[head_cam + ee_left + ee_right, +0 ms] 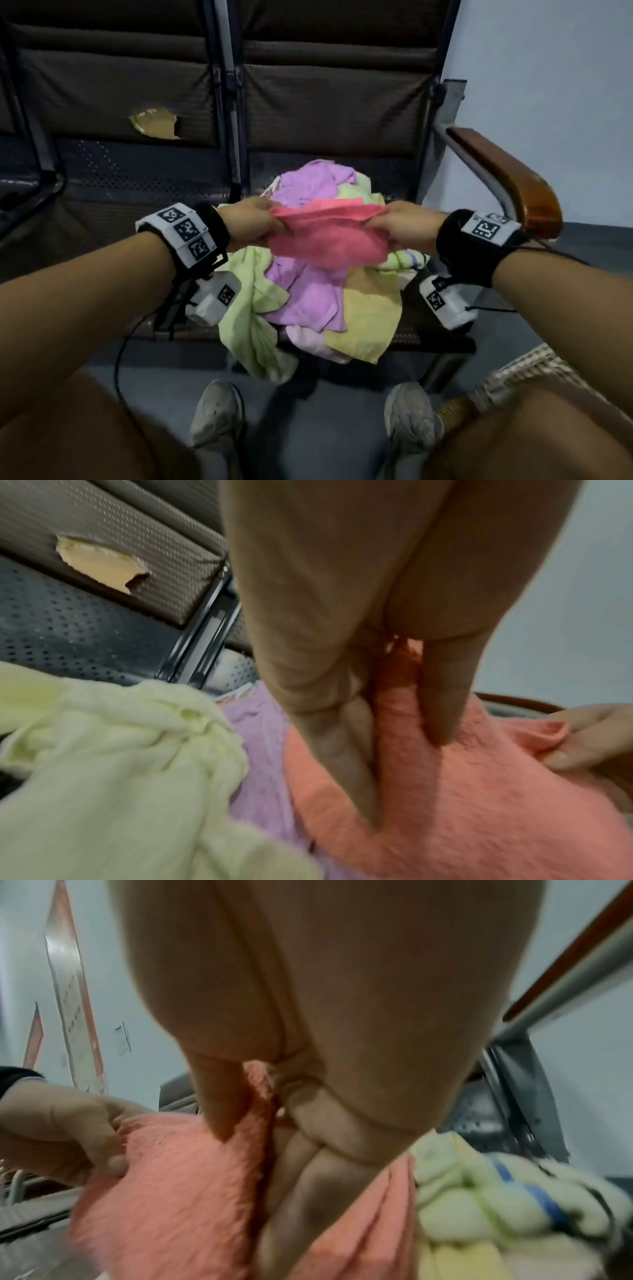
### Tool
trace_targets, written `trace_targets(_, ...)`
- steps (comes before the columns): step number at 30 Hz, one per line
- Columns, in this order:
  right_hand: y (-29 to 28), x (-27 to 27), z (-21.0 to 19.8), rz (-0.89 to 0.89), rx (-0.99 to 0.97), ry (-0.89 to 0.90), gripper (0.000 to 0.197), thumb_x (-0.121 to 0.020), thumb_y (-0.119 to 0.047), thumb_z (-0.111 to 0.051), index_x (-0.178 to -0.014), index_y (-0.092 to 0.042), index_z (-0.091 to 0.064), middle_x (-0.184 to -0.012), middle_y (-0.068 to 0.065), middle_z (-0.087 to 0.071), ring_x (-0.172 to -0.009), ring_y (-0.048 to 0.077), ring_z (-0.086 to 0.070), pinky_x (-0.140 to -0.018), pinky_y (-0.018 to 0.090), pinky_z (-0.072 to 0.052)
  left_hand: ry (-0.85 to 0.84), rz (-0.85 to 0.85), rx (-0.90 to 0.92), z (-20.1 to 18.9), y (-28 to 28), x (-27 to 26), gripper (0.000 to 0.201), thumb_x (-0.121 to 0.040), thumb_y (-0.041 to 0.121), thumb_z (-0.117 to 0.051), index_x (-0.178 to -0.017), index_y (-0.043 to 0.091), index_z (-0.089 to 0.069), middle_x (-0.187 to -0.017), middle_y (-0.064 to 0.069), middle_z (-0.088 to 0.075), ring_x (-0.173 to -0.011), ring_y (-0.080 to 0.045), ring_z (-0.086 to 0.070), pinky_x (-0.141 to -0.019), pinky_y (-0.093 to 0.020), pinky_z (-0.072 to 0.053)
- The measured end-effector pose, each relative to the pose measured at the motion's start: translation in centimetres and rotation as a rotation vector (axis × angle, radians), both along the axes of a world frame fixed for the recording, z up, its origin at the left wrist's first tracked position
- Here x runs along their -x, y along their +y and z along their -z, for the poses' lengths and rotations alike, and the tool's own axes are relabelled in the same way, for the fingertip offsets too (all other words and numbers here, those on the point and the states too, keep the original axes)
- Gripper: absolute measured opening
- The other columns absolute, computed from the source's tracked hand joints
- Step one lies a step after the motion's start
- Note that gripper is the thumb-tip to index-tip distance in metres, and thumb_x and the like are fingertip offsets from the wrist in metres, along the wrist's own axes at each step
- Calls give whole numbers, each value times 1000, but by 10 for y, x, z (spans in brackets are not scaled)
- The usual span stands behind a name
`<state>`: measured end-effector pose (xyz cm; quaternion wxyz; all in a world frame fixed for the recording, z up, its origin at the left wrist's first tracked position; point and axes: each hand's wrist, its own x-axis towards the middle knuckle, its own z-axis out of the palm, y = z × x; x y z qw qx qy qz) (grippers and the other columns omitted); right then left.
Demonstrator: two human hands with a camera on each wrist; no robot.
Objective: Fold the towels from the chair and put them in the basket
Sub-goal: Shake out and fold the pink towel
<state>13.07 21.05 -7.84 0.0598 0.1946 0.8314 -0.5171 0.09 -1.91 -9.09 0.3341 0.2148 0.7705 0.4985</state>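
A pink towel [327,236] hangs stretched between my two hands above the chair seat. My left hand [253,222] pinches its left end, thumb over the cloth [445,764]. My right hand [394,224] pinches the right end [192,1177]. Below lies a heap of towels [308,301]: purple, light green, yellow and a striped one. The heap covers the seat of the dark metal chair [428,339] and some cloth droops over its front edge. A woven basket [527,373] shows at the lower right on the floor, partly hidden by my right arm.
The chair's brown wooden armrest [507,178] rises just right of my right hand. The neighbouring seat [130,178] on the left has a torn backrest pad [154,123]. My shoes [219,411] stand on the grey floor below the seat. A pale wall is at the right.
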Motion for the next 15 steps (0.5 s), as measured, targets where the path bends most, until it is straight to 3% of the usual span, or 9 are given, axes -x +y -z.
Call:
trace_targets(3,-3,-17,50,-118,138,-327,22,-98,-10,-55,-117,1,-58,-85,11,-64,-65,20,-67,-63,37,-60,-142,209,226,39,-15,-9,18,-88,-8,-58,-102,2,-63,-89,-17,-66,-74,-26,-64,-67,-32,-58)
trace_targets(6,1,-19,72,-135,153,-412,26,-98,-17,-56,-119,-2,-55,-79,7,-62,-62,19,-62,-59,31,-55,-197,254,349,55,-15,-5,24,-90,8,-65,-113,-1,-63,-99,-16,-70,-86,-28,-68,-72,-36,-59)
trace_targets(9,11,-7,75,-37,164,-302,21,-98,-24,-56,-108,-5,-58,-71,4,-53,-58,16,-51,-54,27,-44,-136,137,297,61,-2,8,17,-90,11,-62,-106,6,-64,-92,-8,-69,-80,-19,-66,-64,-29,-56)
trace_targets(12,21,13,76,170,193,-95,8,-95,-17,-55,-96,-9,-58,-72,3,-52,-64,17,-52,-62,30,-46,-46,-86,131,69,19,23,12,-88,2,-58,-92,12,-62,-87,-5,-60,-76,-17,-58,-62,-25,-51)
trace_targets(15,28,33,83,271,49,24,10,-91,-10,-55,-85,-7,-63,-70,4,-55,-64,18,-52,-60,33,-44,13,-260,41,78,41,35,19,-87,-5,-53,-86,12,-62,-78,-7,-56,-69,-18,-55,-66,-31,-54)
